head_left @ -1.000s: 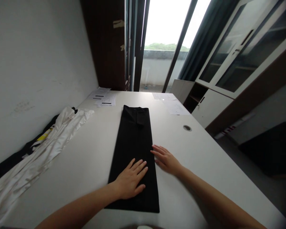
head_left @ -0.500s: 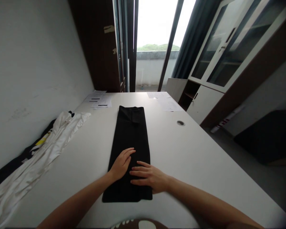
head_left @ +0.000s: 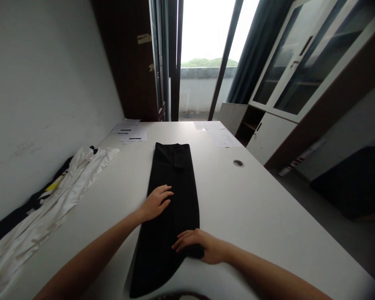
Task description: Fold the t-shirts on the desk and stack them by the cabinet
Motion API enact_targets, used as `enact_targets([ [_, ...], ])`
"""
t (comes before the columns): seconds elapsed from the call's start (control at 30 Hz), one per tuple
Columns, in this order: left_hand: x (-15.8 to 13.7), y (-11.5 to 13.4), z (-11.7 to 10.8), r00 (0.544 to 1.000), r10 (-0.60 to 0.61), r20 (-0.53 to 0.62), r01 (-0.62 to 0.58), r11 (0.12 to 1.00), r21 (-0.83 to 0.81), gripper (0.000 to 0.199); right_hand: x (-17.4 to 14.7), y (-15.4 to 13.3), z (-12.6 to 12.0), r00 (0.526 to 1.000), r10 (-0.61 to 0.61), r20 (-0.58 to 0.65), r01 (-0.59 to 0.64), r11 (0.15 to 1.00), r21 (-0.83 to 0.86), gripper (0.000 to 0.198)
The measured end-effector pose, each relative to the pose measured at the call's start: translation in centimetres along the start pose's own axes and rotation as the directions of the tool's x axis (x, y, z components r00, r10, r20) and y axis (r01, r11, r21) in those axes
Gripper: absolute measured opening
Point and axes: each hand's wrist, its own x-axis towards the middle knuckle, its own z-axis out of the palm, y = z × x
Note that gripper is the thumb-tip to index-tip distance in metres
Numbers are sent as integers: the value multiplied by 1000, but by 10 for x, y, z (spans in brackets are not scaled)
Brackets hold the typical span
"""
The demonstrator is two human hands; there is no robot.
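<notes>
Black trousers [head_left: 171,175], folded lengthwise, lie on the white table [head_left: 237,216] with the waist end away from me. My left hand [head_left: 156,202] rests palm down on the upper layer near the left edge, its fingers stretched out. At the lower right edge, my right hand [head_left: 203,243] has its thumb side at the cloth and its fingers curled over it, gripping the fabric. Around that grip the cloth bunches up, and the near end curves off to the lower left. The underside of the right hand's grip is hidden.
Along the left wall lies a pile of white cloth [head_left: 65,196] with black and yellow pieces. Paper sheets lie at the back left [head_left: 133,132] and back right [head_left: 223,136]. A round cable hole [head_left: 238,163] sits on the right. Cabinets [head_left: 275,133] stand beyond the table.
My right hand has gone from lying flat to gripping the right edge, slightly lower. The left hand has shifted a little up and left. The trousers' near end now bends and reaches nearer to me.
</notes>
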Motion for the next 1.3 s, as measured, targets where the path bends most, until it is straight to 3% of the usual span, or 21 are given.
enact_targets([
  [0.13, 34, -41, -3, 997, -65, 29, 60, 988, 144, 48, 1, -8, -1, 998, 20, 60, -26, 996, 90, 36],
  [0.3, 103, -99, -12, 973, -223, -58, 230, 919, 319, 57, 5, -1, 2, 992, -36, 125, 29, 998, 57, 37],
  [0.43, 156, -139, -17, 947, -313, -74, 318, 875, 366, 62, 3, 5, 0, 990, -24, 137, 16, 998, 54, 38],
  [0.7, 208, -209, -10, 836, -542, -87, 531, 758, 379, 75, 1, 19, -2, 985, -27, 170, 13, 996, 86, 41],
  [0.87, 237, -230, -6, 796, -593, -118, 590, 718, 369, 83, 1, 28, 0, 983, -81, 167, 64, 993, 104, 43],
  [1.07, 246, -244, -9, 801, -576, -165, 594, 729, 340, 76, -1, 35, 0, 977, -83, 195, 58, 990, 132, 46],
  [1.2, 242, -240, -15, 816, -554, -167, 576, 749, 329, 73, -1, 34, -1, 981, -109, 163, 86, 986, 146, 42],
  [1.3, 222, -223, -15, 851, -499, -167, 524, 779, 344, 71, 0, 32, -2, 984, -120, 135, 97, 981, 168, 40],
])
